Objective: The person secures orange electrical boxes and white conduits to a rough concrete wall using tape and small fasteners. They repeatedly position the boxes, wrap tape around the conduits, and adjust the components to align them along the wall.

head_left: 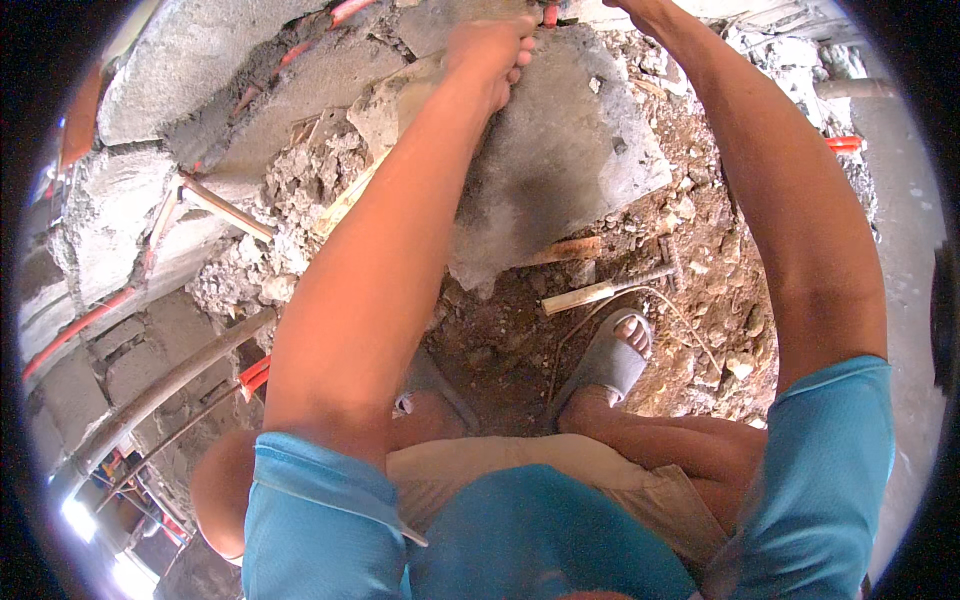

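Yr L hand (490, 55) curls by the red pipe (550, 16) at the slab's (590, 130) far edge; R hand (632, 6) mostly cut off. Can't tell either grip. Hammer (610, 286) lies aside, prob. freeing both.

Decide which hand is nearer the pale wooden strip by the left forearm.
Left. Left hand: above-right of the wooden strip; right hand: farther right, at the picture's top edge.

The pipe (550, 16) is orange-red, the slab (560, 150) grey with darker blotches, the soil (715, 300) brown, the sandals (618, 366) grey, the shirt (530, 525) blue.
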`<state>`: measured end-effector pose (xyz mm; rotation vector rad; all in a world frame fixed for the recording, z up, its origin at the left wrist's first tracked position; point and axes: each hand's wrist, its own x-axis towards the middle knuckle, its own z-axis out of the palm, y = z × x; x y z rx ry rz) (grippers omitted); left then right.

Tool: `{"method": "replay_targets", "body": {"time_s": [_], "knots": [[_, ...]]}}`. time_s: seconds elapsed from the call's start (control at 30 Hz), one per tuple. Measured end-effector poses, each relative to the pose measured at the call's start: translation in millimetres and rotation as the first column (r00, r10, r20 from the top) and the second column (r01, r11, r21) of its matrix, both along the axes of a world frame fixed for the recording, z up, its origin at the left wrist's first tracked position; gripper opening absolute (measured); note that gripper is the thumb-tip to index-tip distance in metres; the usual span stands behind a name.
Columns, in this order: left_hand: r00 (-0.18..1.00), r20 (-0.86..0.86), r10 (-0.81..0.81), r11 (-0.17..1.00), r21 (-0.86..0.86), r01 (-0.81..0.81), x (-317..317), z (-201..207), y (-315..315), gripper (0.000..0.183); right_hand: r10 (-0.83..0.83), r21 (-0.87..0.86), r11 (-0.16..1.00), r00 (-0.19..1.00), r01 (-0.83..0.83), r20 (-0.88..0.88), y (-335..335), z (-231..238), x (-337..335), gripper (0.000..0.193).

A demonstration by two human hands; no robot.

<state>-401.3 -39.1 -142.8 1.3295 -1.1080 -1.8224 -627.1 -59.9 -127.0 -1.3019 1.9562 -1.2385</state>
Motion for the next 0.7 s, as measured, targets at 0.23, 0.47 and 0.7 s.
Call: {"method": "replay_targets", "body": {"time_s": [0.23, 0.47, 0.7], "knots": [[1.000, -0.005, 0.004, 1.000, 0.031, -0.004, 43, 3, 3, 0.020, -0.042, 0.030, 0.999, 0.999, 0.041, 0.031, 9, 8, 9, 0.045], [0.998, -0.035, -0.057, 0.995, 0.082, 0.060, 50, -1, 2, 0.017, -0.082, 0.087, 0.993, 0.997, 0.082, -0.009, 16, 20, 21, 0.045], [0.999, -0.026, -0.033, 0.998, 0.052, 0.034, 58, 3, 0, 0.018, -0.034, 0.111, 0.993, 0.995, 0.044, -0.090, 21, 24, 14, 0.040]]}}
